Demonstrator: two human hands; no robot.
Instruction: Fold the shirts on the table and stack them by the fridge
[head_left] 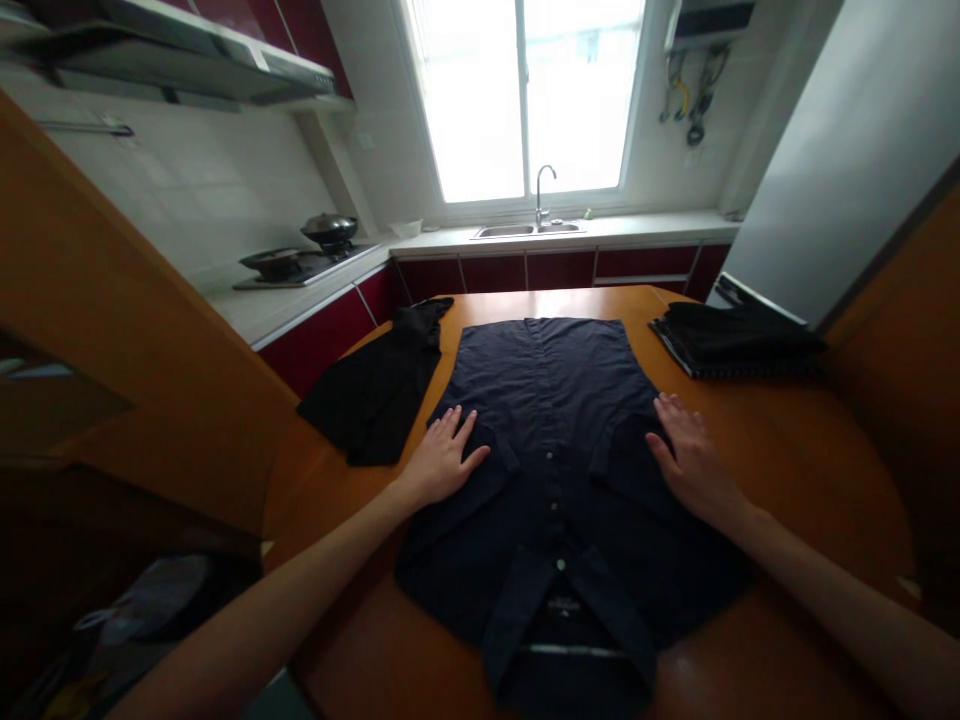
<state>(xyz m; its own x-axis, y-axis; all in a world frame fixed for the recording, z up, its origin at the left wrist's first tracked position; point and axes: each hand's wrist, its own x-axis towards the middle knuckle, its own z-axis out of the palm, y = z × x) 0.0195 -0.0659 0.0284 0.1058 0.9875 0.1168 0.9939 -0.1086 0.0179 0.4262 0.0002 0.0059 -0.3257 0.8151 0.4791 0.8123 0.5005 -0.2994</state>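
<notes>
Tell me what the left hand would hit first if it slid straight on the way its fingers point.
The left hand lies flat on the shirt, fingers pointing up the table and slightly right. Sliding on, it would probably meet only more shirt; the black garment lies off to its left, likely clear of that line.

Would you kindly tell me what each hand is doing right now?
Left hand: open, flat on the dark blue shirt, holding nothing.
Right hand: open, flat on the shirt, holding nothing.
</notes>
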